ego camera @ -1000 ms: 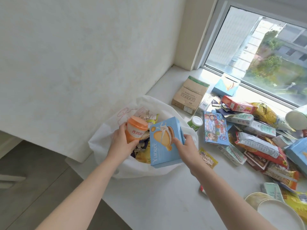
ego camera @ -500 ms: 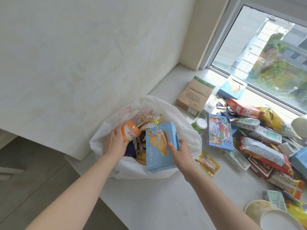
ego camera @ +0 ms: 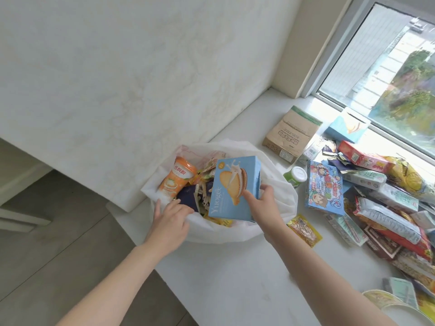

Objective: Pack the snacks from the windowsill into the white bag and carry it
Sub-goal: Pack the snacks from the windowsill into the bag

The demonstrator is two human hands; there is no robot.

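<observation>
orange cup (ego camera: 177, 178) released into bag (ego camera: 279, 184), left hand (ego camera: 170, 220) loose; right hand (ego camera: 263, 204) grips ynogee box (ego camera: 231, 191).

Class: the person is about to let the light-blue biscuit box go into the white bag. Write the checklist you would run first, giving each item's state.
1. Grip: the right hand pinches the light-blue cardboard biscuit box by its right edge: ok.
2. Position: the box sits over the mouth of the white fabric bag: ok.
3. Bag steadied: the left hand rests at the near rim, fingers straight: ok.
4. Room inside: the orange plastic cup and loose packets lie near the rim; space for the box: cannot tell.
5. Pale windowsill cleared: many snack packs lie beside the bag: not ok.
</observation>
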